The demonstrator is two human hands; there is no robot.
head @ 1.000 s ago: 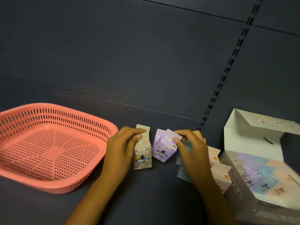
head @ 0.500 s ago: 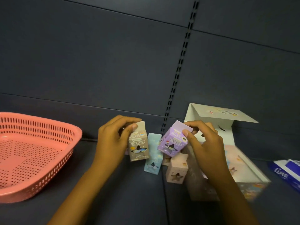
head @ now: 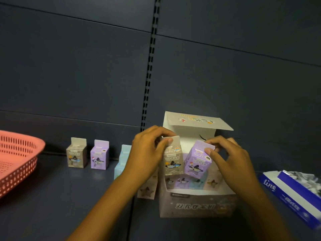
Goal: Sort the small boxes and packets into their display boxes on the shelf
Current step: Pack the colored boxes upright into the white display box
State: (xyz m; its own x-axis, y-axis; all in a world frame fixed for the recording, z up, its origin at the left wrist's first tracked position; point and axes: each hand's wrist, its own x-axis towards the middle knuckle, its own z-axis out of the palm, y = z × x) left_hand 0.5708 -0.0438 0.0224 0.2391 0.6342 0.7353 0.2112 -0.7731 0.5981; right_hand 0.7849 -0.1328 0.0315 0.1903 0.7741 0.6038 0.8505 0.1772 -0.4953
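My left hand (head: 147,152) grips a small grey box (head: 172,162) by its top. My right hand (head: 227,157) pinches a small purple box (head: 198,162). Both boxes hang over the open display box (head: 196,206), whose lid stands up behind. Several small boxes lie inside it. On the shelf to the left stand a grey box (head: 76,153) and a purple box (head: 99,155). A light blue box (head: 121,162) and a pink box (head: 147,188) sit partly hidden behind my left forearm.
A pink plastic basket (head: 19,153) sits at the far left of the dark shelf. A blue and white packet box (head: 293,193) lies at the right edge. The slotted back panel (head: 149,66) rises behind everything.
Both hands have carried the grey and purple boxes to the right, from the shelf surface to above the open display box. The view has swung right with them.
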